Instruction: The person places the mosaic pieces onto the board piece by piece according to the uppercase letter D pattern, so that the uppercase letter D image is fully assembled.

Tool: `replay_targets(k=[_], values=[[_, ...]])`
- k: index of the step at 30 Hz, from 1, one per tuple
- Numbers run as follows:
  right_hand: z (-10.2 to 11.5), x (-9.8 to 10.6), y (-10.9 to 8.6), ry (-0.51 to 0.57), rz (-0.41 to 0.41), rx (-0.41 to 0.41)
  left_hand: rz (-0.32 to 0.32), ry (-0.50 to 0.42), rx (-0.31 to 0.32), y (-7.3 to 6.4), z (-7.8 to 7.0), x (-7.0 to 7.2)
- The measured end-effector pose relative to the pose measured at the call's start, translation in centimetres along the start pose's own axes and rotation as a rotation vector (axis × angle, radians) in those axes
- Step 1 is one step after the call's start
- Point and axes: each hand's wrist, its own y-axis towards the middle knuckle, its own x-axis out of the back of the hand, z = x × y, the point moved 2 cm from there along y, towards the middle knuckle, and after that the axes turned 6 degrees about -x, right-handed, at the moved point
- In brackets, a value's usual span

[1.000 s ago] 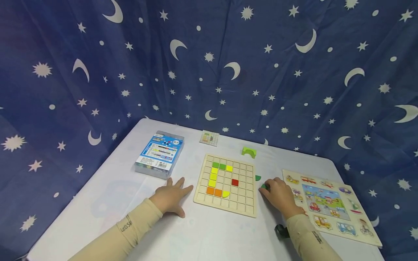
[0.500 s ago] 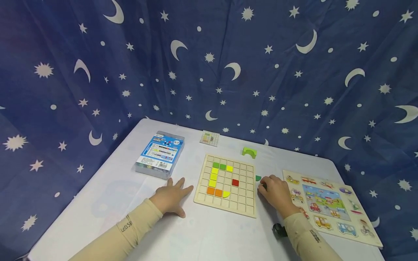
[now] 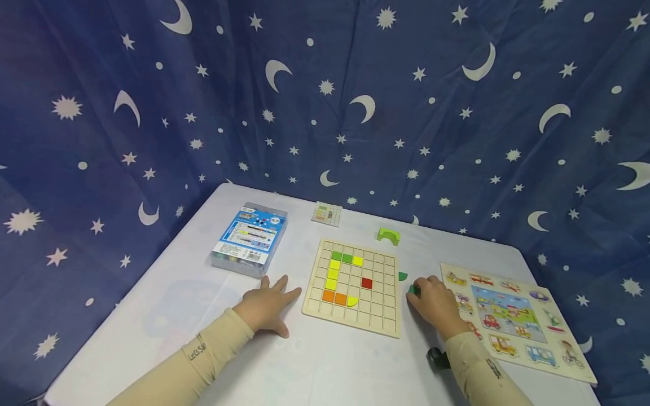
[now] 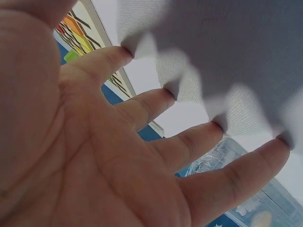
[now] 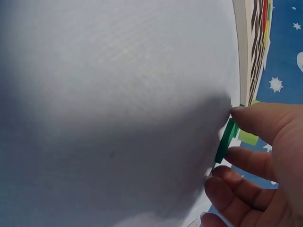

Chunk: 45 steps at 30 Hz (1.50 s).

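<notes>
A wooden grid board (image 3: 376, 316) lies mid-table with yellow, green, orange and red tiles in some cells. My left hand (image 3: 266, 307) lies flat on the table just left of the board, fingers spread (image 4: 142, 106). My right hand (image 3: 431, 301) sits right of the board and pinches a small dark green piece (image 3: 413, 290) between thumb and fingers; in the right wrist view the green piece (image 5: 226, 141) stands on edge against the table. Another dark green half-round piece (image 3: 402, 276) lies by the board's right edge.
A clear plastic box with a blue label (image 3: 249, 238) stands at the left. A small pattern card (image 3: 326, 213) and a light green arch block (image 3: 388, 235) lie behind the board. A vehicle picture puzzle (image 3: 513, 318) lies at the right. Starry blue curtain surrounds the table.
My right hand shifted slightly left towards the board and back, keeping the green piece. The left hand has stayed put.
</notes>
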Motion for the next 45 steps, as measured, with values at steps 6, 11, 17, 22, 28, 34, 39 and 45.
replay_targets(k=[6,11,17,22,28,34,39,45], values=[[-0.2,-0.2,0.2,-0.001,-0.026,0.051,0.002,0.006,-0.003,0.1,0.0,-0.1],[-0.2,-0.2,0.4,-0.031,-0.049,0.066,-0.002,0.012,-0.005,0.0,-0.1,0.0],[2.2,0.4,-0.1,0.042,-0.113,0.164,0.003,-0.004,0.002,-0.2,-0.1,0.2],[6.1,0.3,-1.3,0.059,-0.121,0.328,-0.001,0.005,-0.001,-0.3,0.0,0.3],[8.7,-0.7,-1.9,-0.008,-0.069,0.366,-0.002,0.026,-0.003,-0.1,0.1,0.2],[8.9,-1.0,-1.9,0.005,-0.075,0.361,0.004,0.025,0.001,-0.2,-0.1,0.4],[8.8,-0.9,-2.0,0.035,-0.116,0.394,0.000,0.023,-0.001,-0.5,-0.1,0.6],[9.0,-0.9,-1.9,0.026,-0.139,0.405,-0.002,0.016,-0.003,-0.5,-0.1,0.6]])
